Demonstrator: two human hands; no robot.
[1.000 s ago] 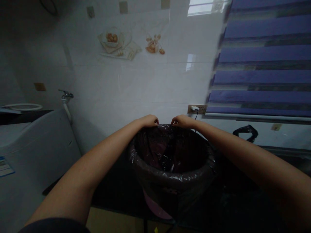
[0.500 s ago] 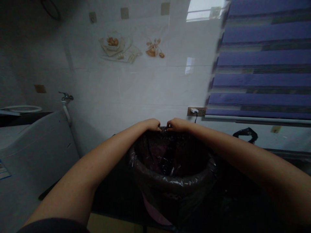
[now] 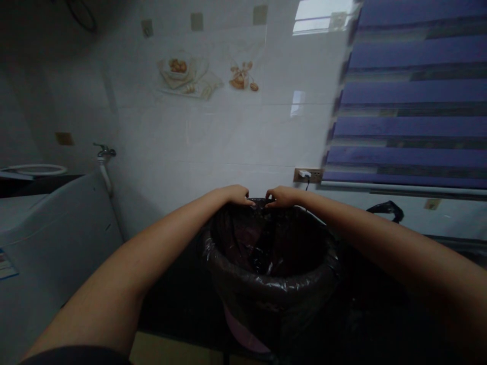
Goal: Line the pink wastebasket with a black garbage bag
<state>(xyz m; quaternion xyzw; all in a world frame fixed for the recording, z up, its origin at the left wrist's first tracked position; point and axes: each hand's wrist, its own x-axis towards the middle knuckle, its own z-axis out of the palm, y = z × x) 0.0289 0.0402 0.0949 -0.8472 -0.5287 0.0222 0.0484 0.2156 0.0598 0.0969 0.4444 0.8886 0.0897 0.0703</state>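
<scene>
A pink trash can (image 3: pixel 243 332) stands in front of me, with a black garbage bag (image 3: pixel 266 289) lining it and folded down over its rim. At the far rim, my left hand (image 3: pixel 236 194) is closed on the bag's edge, thumb inside and fingers over the outer side. Just to its right, my right hand (image 3: pixel 282 196) grips the same edge in the same way. A short stretch of rim shows between the two hands. Inside, the bag is creased and shiny; the bottom is too dark to make out. The fingertips behind the rim are hidden.
A white washing machine (image 3: pixel 57 253) stands at the left, near a wall tap (image 3: pixel 103 151) with a hose. Behind the can is a tiled wall with a socket and plug (image 3: pixel 305 175). A purple striped blind (image 3: pixel 411 91) hangs at the right, above a black plastic loop (image 3: pixel 388 209).
My hands have moved slightly apart along the far rim, the right one to the right, so more of the bag's edge shows between them. The can has stayed in place.
</scene>
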